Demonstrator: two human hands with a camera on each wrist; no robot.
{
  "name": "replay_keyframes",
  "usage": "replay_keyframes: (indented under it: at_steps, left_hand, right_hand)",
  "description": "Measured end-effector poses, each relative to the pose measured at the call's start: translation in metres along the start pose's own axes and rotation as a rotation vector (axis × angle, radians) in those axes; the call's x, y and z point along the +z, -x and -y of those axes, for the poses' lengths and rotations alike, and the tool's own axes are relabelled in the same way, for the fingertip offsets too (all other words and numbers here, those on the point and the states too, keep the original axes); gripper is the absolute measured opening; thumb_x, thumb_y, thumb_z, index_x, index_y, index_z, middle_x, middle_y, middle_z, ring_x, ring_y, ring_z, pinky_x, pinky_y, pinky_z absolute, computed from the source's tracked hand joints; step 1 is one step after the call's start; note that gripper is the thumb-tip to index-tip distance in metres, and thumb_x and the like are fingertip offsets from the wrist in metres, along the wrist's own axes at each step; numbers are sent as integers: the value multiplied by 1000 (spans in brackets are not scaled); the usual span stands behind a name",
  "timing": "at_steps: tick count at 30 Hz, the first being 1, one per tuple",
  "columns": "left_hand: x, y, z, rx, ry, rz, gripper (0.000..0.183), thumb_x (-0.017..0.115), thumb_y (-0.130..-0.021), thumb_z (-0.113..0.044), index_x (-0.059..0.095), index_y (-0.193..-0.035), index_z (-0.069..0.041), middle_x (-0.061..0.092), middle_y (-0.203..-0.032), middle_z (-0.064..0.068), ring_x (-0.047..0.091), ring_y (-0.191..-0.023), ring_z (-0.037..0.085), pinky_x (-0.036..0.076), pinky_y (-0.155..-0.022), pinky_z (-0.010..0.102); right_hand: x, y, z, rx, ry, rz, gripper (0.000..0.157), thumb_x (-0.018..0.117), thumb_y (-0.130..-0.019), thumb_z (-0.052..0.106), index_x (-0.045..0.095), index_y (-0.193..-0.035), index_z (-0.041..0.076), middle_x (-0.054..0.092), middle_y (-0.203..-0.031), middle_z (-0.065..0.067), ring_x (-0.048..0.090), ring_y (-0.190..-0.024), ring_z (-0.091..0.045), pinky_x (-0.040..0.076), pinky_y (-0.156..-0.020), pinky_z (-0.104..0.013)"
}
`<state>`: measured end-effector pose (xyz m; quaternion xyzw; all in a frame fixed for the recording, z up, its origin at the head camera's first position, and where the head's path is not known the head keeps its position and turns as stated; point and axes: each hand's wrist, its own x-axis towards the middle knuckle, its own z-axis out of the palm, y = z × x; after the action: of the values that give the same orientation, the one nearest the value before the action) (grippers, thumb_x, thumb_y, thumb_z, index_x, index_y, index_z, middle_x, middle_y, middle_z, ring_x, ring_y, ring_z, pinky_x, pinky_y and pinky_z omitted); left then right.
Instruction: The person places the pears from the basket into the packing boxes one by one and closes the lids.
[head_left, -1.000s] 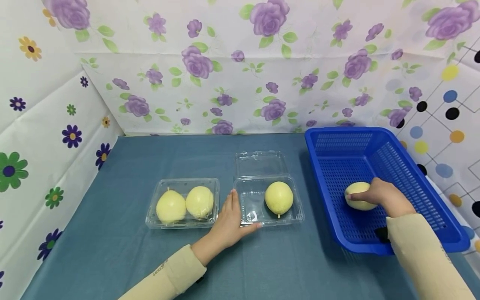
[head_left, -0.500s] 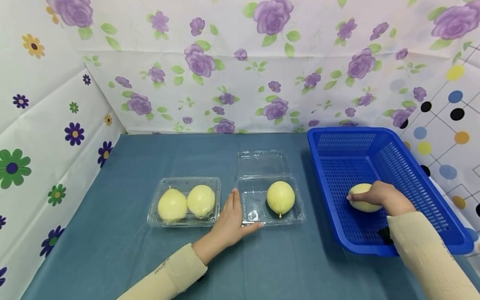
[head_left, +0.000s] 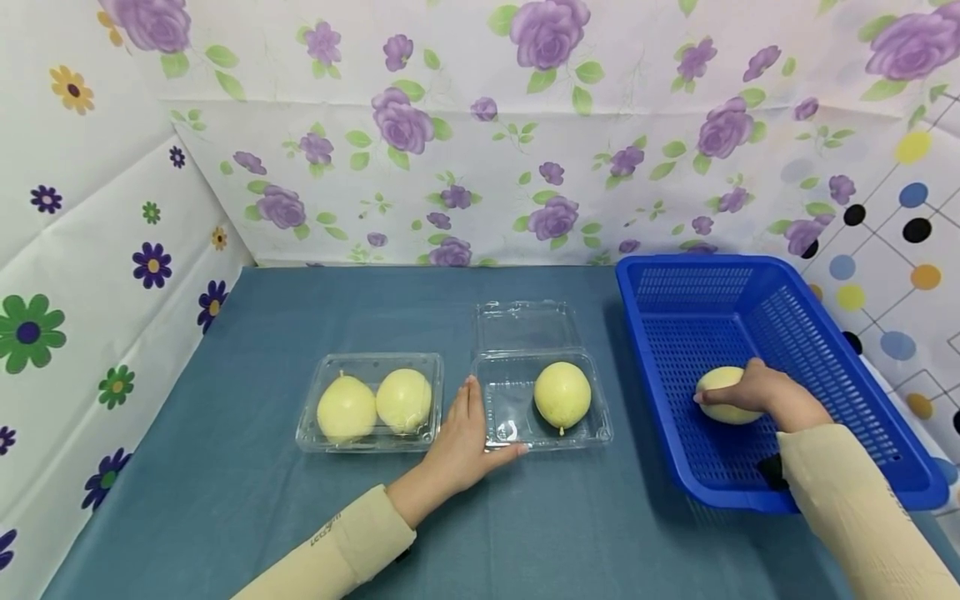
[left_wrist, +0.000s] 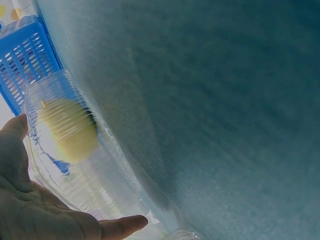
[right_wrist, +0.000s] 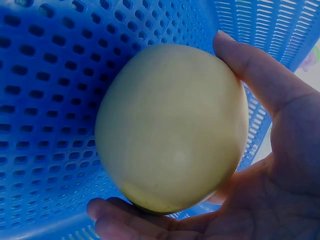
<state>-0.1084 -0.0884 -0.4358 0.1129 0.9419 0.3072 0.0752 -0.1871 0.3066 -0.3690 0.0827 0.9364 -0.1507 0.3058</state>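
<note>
In the head view my right hand (head_left: 765, 393) reaches into the blue plastic basket (head_left: 645, 367) and grips a pale yellow pear (head_left: 722, 408). The right wrist view shows thumb and fingers around that pear (right_wrist: 172, 130), close over the perforated basket floor. My left hand (head_left: 457, 442), fingers straight, rests against the left front corner of an open clear clamshell box (head_left: 510, 417). One pear (head_left: 562, 395) sits in its right half, stem toward the front. In the left wrist view my left hand (left_wrist: 45, 200) spreads along the box wall, the pear (left_wrist: 70, 131) showing through the plastic.
Left of my left hand stands another clear clamshell box (head_left: 330, 444) with two pears (head_left: 346, 409) inside. The open box's lid (head_left: 525, 327) lies back behind it. A blue-green cloth (head_left: 247, 483) covers the table, with flower-patterned sheets (head_left: 315, 242) behind and at the sides.
The whole head view has shifted slightly, moving things a little to the right in it. Both hands keep their places, the right one still gripping the pear in the basket.
</note>
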Motion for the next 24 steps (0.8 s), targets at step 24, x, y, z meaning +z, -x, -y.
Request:
replay_keyframes:
  at_steps: [24]
  left_hand:
    - [-2,1,2,7,6,-1,112,65,-82,-59,7,-149,10,9,-155,30,13,-143,43,26,-112,54]
  right_hand:
    - [1,-3,0,-26,20,-70,107,73,-73,53,22,-121,-28,46,-102,-39,50,-91,-47,48,-76,-51]
